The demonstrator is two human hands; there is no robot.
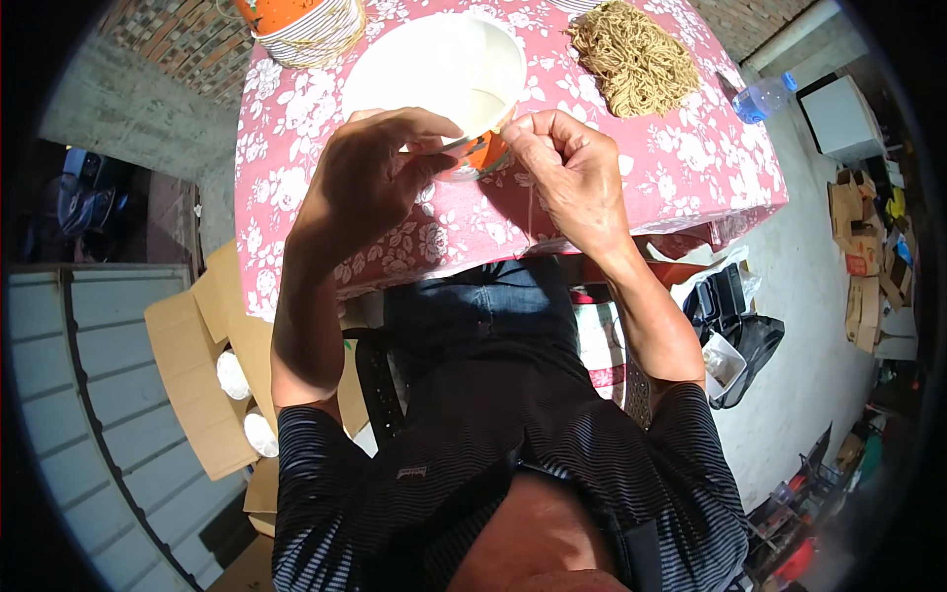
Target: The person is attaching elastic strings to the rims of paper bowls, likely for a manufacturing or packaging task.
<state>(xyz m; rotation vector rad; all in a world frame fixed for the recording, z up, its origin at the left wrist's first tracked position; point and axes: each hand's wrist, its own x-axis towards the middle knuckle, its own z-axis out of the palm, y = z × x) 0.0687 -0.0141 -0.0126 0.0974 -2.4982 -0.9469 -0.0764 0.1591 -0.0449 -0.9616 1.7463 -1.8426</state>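
A white-lined bucket (424, 64) with an orange patterned outside stands tilted on the table in front of me, its wide mouth facing up. My left hand (367, 176) is closed on the near part of its rim, thumb and fingers on either side of the wall. At the rim's near right, my right hand (577, 178) pinches a thin cord (531, 209), which hangs down below the fingers. The very tips of the right fingers are close against the bucket, and the exact pinch point is too small to make out.
A tangled heap of tan twine (631, 59) lies to the right on the pink flowered tablecloth (710, 178). Beyond it, a clear bottle (763, 100) is at the edge. Another orange, striped bucket (308, 35) stands far left. Open cardboard boxes (182, 370) are left of my seat.
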